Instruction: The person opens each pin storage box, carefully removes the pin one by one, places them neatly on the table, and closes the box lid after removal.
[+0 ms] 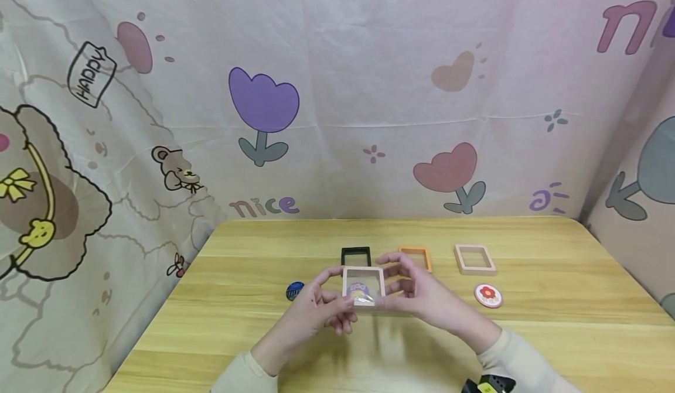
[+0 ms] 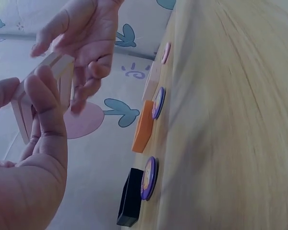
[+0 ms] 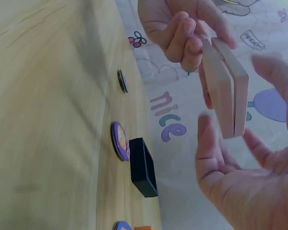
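A pale pink square display frame (image 1: pixel 364 269) with a clear window is held up above the table. My left hand (image 1: pixel 326 308) grips its left side, thumb in front and fingers behind. My right hand (image 1: pixel 422 293) is around the frame's right side with fingers spread; in the right wrist view its thumb stands apart from it. Seen from that side, the pale frame (image 3: pixel 225 88) has two halves with a narrow gap between them. A purple and yellow round badge (image 1: pixel 360 292) shows through the clear window. Whether the fingertips of my right hand touch the frame, I cannot tell.
On the wooden table (image 1: pixel 554 346) stand a black frame (image 1: pixel 344 256), an orange frame (image 1: pixel 428 260) and another pale pink frame (image 1: pixel 477 270). A blue badge (image 1: pixel 295 290) lies left, a red-flower badge (image 1: pixel 488 295) right. Purple badges (image 2: pixel 150 178) lie before the black and orange frames.
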Action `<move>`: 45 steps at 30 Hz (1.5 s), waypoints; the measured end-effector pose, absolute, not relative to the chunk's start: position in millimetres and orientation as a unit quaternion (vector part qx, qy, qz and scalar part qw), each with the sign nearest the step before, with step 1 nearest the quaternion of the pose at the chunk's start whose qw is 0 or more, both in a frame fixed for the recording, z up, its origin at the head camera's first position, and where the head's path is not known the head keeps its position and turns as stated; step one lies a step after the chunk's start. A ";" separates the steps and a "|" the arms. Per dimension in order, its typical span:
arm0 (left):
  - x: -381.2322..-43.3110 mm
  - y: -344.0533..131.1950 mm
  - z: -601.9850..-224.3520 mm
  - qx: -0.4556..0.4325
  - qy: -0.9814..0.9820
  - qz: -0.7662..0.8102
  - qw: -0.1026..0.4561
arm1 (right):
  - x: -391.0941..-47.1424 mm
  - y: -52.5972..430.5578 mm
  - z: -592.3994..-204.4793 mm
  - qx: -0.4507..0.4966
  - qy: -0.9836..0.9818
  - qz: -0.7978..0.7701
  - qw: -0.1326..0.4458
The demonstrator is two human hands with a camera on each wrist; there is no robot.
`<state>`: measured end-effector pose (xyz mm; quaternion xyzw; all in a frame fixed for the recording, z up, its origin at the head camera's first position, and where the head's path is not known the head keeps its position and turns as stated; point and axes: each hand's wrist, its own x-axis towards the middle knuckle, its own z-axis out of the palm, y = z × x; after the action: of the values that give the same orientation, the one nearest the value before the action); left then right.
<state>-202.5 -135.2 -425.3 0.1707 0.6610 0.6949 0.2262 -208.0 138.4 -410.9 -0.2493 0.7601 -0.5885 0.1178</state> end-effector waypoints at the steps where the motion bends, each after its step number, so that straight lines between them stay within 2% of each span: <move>1: -202.3 -135.1 -425.0 0.171 0.664 0.694 0.222 | -207.9 138.8 -411.0 -0.242 0.757 -0.593 0.128; 6: -201.9 -136.1 -425.2 0.177 0.670 0.688 0.213 | -208.6 139.3 -413.3 -0.242 0.740 -0.605 0.163; 24: -201.7 -137.4 -425.3 0.182 0.704 0.657 0.200 | -208.1 138.3 -418.3 -0.243 0.721 -0.625 0.173; 39: -210.0 -143.5 -421.7 0.258 0.848 0.457 0.074 | -205.9 131.9 -420.7 -0.232 0.726 -0.616 0.197; 42: -218.6 -149.1 -421.7 0.246 0.867 0.429 0.056 | -205.9 132.4 -422.6 -0.237 0.738 -0.600 0.196; 45: -233.2 -159.2 -422.8 0.198 0.882 0.426 0.034 | -206.1 134.7 -424.2 -0.248 0.745 -0.588 0.195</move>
<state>-233.2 -159.2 -422.8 0.1985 0.8821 0.4259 0.0343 -206.1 134.7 -424.2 -0.2484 0.7445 -0.5881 0.1952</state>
